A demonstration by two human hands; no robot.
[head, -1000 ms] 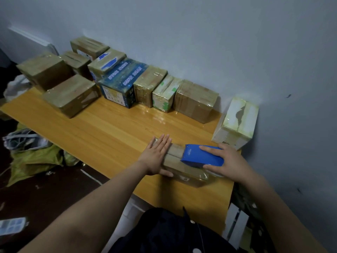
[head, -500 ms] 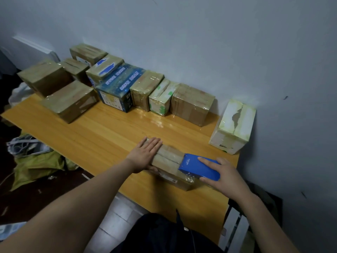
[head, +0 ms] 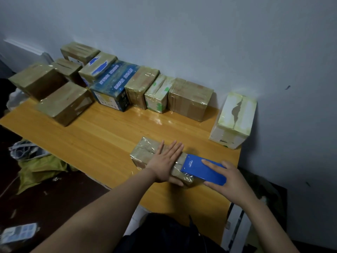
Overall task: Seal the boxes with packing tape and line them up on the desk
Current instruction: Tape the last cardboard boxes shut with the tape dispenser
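Your left grip is flat, fingers straight and close together, pressing down on top of the small taped box near the front edge of the bench. Your right grip is wrapped round the blue tape dispenser, index finger along its top, and the dispenser's nose sits on the box's right end. Back by the wall there's a row of sealed boxes, with a white box on its own at the right.
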